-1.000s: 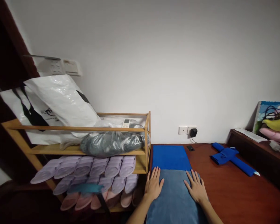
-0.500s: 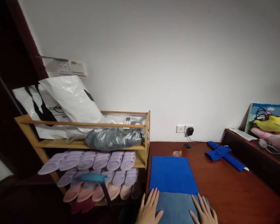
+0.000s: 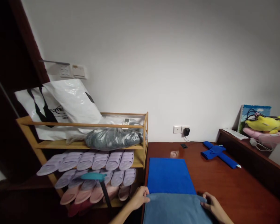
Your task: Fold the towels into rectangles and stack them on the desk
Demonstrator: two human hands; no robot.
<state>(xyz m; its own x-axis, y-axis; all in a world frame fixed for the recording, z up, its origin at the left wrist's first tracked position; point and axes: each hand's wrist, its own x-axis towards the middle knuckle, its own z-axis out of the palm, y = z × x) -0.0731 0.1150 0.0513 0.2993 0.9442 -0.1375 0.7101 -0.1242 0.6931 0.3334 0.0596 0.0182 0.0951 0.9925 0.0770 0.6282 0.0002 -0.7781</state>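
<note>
A grey-blue cloth [image 3: 175, 207] lies between two bare hands, its far edge running crosswise almost straight from one grip to the other. The rest of it reaches back toward the wearer and is cut off by the bottom of the view. Just beyond that edge, ahead of both grips, a bright blue cloth [image 3: 170, 175] lies flat, its length pointing away from the wearer. Whether the two are one piece cannot be told.

Neither hand is clearly nearer: each is at a corner. The left hand [image 3: 140, 198] has its grip narrow, thumb and curled fingers pinching the left corner. The right hand [image 3: 212, 205] pinches the right corner likewise, fingers bent, thumb toward the wearer. The forearms rise from the lower edge and slant inward, the left one leaning right, the right one leaning left.

Under the cloths is a reddish-brown table [image 3: 238, 189], bare just right of the right grip. Ahead and to the right of that grip, well apart, a rolled blue bundle [image 3: 220, 154] lies with one piece across another. Left of the left grip, near the table, a wooden rack [image 3: 88, 125] holds rows of lilac slippers [image 3: 100, 160].
</note>
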